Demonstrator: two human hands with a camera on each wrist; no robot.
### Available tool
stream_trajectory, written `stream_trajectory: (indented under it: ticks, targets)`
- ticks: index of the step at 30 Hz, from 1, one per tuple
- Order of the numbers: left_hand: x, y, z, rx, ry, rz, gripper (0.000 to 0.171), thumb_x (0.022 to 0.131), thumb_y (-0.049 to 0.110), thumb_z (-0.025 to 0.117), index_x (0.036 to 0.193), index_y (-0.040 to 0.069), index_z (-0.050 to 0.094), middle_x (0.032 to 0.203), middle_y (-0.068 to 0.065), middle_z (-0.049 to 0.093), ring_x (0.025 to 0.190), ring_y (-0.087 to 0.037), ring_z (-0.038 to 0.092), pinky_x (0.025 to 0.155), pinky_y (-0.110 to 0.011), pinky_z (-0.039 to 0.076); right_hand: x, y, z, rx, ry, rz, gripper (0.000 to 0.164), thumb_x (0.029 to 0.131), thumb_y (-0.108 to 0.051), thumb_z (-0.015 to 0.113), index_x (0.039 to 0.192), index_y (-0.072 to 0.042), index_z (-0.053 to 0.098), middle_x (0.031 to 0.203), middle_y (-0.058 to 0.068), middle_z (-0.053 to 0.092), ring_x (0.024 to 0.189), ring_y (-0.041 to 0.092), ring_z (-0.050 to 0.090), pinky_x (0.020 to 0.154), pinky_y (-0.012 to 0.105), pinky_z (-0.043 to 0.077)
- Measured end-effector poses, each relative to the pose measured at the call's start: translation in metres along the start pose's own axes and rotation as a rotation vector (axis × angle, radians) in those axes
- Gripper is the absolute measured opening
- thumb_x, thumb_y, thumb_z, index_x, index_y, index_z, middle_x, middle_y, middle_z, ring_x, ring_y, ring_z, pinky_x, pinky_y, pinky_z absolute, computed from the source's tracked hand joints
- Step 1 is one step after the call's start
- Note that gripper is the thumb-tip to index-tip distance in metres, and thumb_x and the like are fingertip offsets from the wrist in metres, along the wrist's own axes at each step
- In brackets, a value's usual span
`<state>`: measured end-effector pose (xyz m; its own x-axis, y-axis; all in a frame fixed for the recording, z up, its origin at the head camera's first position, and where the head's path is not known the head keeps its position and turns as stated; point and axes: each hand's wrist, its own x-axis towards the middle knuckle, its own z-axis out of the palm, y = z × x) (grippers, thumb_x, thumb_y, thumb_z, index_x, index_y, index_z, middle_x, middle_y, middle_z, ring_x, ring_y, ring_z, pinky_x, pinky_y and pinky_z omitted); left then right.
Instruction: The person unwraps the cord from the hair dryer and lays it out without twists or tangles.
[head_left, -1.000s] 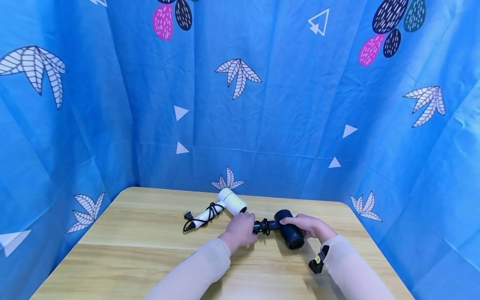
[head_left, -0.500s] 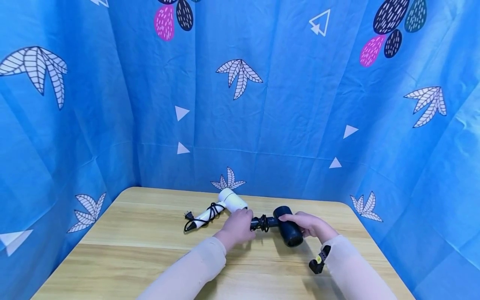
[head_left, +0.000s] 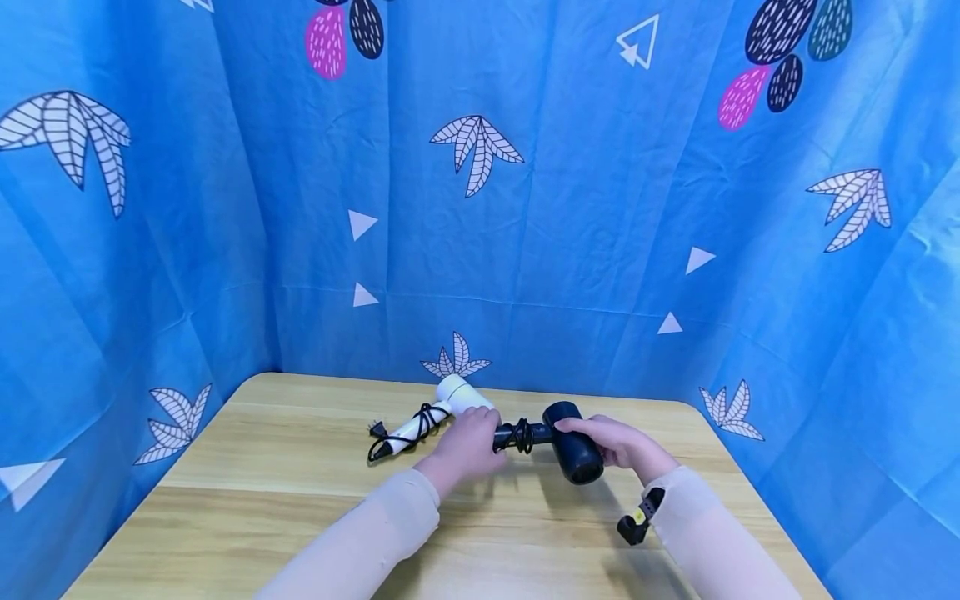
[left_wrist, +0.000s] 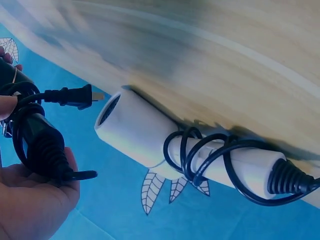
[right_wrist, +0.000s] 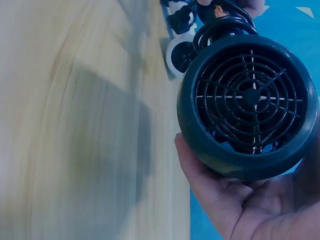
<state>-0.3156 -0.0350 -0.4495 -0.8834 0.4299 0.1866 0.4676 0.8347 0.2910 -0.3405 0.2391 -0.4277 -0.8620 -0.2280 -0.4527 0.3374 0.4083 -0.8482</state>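
A black hair dryer (head_left: 574,454) is held above the table by both hands, its cord wound about the handle. My left hand (head_left: 467,446) grips the end of that handle. My right hand (head_left: 621,442) holds the barrel, thumb across the top. In the left wrist view the dryer's plug (left_wrist: 72,97) sticks out beside the handle. The right wrist view looks into the barrel's round grille (right_wrist: 250,97). A white hair dryer (head_left: 459,395) lies on the table behind my left hand, its black cord wrapped round its handle; that hand hides part of its barrel.
The wooden table (head_left: 300,533) has rounded far corners. Blue patterned curtains (head_left: 480,250) hang behind it and on both sides. A black wrist device (head_left: 639,518) sits at my right sleeve. The white dryer's plug (head_left: 377,429) rests at its left.
Both hands have shifted slightly away and to the left, with the black hair dryer rising a little off the table. The white hair dryer has stayed in place.
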Motion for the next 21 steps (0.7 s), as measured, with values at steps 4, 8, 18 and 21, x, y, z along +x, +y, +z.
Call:
stream_trajectory:
  ticks: [4,8,18,21]
  targets:
    - [-0.002,-0.001,-0.004,-0.003,0.015,0.005,0.047,0.087,0.037,0.072,0.121,0.006,0.060,0.110,-0.004,0.062,0.101,-0.022,0.056,0.093,-0.038,0.049,-0.001,-0.003,-0.001,0.018,-0.032,-0.012,0.071,0.093,-0.049,0.064,0.132,0.008,0.047,0.109,0.022,0.065,0.087,0.028,0.071,0.076,0.042,0.060]
    - [-0.004,-0.004,-0.006,0.002,0.038,0.027,0.046,0.087,0.038,0.070,0.120,0.006,0.060,0.110,-0.003,0.062,0.100,-0.021,0.055,0.092,-0.037,0.048,-0.003,-0.006,-0.001,0.024,-0.029,-0.021,0.074,0.093,-0.051,0.064,0.133,0.008,0.047,0.110,0.022,0.065,0.088,0.028,0.071,0.077,0.042,0.060]
    - [-0.009,-0.006,-0.017,0.019,0.092,0.085,0.046,0.092,0.039,0.064,0.124,0.006,0.061,0.117,-0.006,0.064,0.110,-0.023,0.058,0.101,-0.040,0.046,-0.006,-0.011,0.001,0.088,-0.018,-0.035,0.074,0.094,-0.048,0.062,0.138,0.008,0.041,0.115,0.024,0.061,0.087,0.030,0.070,0.077,0.044,0.060]
    - [-0.010,-0.007,-0.018,0.021,0.111,0.093,0.045,0.093,0.038,0.064,0.125,0.007,0.062,0.120,-0.006,0.064,0.114,-0.024,0.058,0.103,-0.041,0.045,-0.008,-0.013,0.001,0.090,-0.007,-0.043,0.075,0.093,-0.048,0.062,0.138,0.008,0.040,0.115,0.024,0.061,0.088,0.030,0.070,0.078,0.044,0.060]
